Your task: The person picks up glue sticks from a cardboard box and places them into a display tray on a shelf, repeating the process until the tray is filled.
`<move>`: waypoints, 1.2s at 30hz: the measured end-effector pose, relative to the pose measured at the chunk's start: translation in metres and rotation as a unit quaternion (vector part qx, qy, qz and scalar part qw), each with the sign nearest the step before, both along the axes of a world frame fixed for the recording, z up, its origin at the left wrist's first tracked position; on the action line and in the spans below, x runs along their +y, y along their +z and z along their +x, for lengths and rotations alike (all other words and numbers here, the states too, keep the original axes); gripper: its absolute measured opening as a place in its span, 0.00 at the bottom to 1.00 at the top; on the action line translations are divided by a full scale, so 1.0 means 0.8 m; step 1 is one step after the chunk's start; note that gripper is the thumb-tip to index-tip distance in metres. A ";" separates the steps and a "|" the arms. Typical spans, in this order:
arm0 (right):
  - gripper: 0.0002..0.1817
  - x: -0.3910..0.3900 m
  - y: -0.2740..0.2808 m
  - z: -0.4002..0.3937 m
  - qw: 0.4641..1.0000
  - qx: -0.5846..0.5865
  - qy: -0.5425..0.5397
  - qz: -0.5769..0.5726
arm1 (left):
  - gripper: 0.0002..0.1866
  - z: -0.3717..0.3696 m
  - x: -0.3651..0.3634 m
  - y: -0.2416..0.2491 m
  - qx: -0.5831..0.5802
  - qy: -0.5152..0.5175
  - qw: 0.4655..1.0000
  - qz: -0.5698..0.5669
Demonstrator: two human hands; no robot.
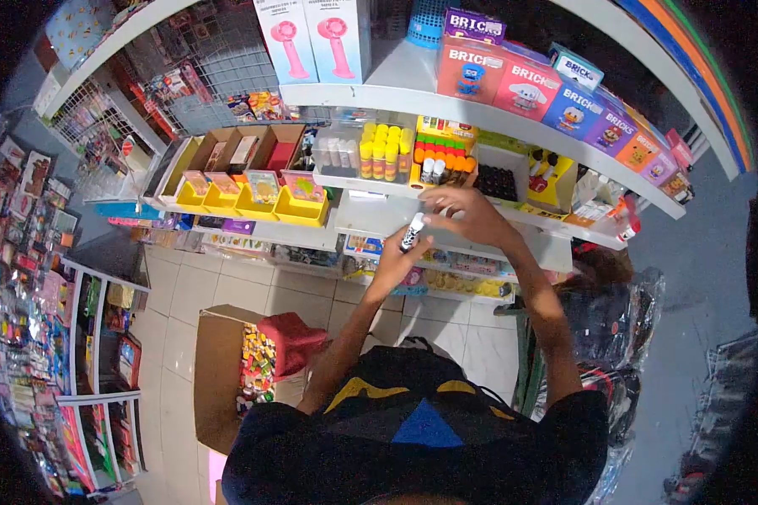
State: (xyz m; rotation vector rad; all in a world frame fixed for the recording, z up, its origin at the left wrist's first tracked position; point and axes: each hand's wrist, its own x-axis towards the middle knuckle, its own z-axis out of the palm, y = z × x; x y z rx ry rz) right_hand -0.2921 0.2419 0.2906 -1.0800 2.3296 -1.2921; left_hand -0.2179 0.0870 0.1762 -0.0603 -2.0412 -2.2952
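My left hand (396,263) is closed around a glue stick (413,231) with a white cap and a black-and-white patterned body, held upright and slightly tilted. Close beside it, to the right, my right hand (467,217) hovers with fingers apart and partly bent, slightly blurred; nothing shows in it. Behind both hands on the shelf stands a yellow display box (445,135) of glue sticks with orange, red, green and white caps. To its left are yellow-capped glue sticks (385,151) in a clear holder.
Yellow bins (265,204) line the shelf at left. Boxes marked BRICKS (526,88) and pink fan boxes (312,42) fill the upper shelf. On the tiled floor, an open cardboard box (219,379) holds many small colourful items and a red bag (288,341). Plastic-wrapped goods (615,337) stand at right.
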 end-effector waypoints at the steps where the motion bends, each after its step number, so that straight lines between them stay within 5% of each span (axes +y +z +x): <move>1: 0.18 0.003 -0.008 0.002 1.000 -0.019 0.013 0.006 | 0.12 -0.006 -0.001 -0.014 0.026 -0.008 0.999 -0.022; 14: 0.15 0.036 -0.048 0.008 0.986 -0.096 -0.127 -0.054 | 0.17 -0.007 0.015 -0.024 0.063 -0.055 0.995 -0.050; 17: 0.15 0.037 -0.036 0.008 0.990 -0.056 -0.124 -0.046 | 0.21 -0.013 0.012 -0.021 0.055 -0.064 0.991 -0.101; 20: 0.15 0.040 -0.024 -0.003 0.990 -0.002 -0.129 -0.049 | 0.24 -0.019 0.024 -0.008 0.093 -0.023 0.995 0.012; 23: 0.14 0.045 -0.005 -0.037 0.972 0.117 -0.201 -0.022 | 0.27 -0.026 0.012 -0.004 0.083 -0.007 0.995 -0.055; 25: 0.14 0.048 -0.013 -0.059 0.945 0.239 -0.219 -0.043 | 0.23 -0.017 0.000 -0.028 0.078 0.011 0.994 -0.081; 28: 0.14 0.040 -0.010 -0.072 0.953 0.212 -0.215 -0.015 | 0.17 0.004 -0.033 -0.086 0.052 0.012 0.991 -0.125; 32: 0.12 0.028 -0.047 -0.083 0.925 0.346 -0.149 0.047 | 0.14 0.051 -0.084 -0.168 0.064 0.035 0.965 -0.250; 36: 0.11 0.019 -0.053 -0.069 0.943 0.280 -0.171 0.061 | 0.15 0.120 -0.120 -0.239 -0.009 0.038 0.966 -0.255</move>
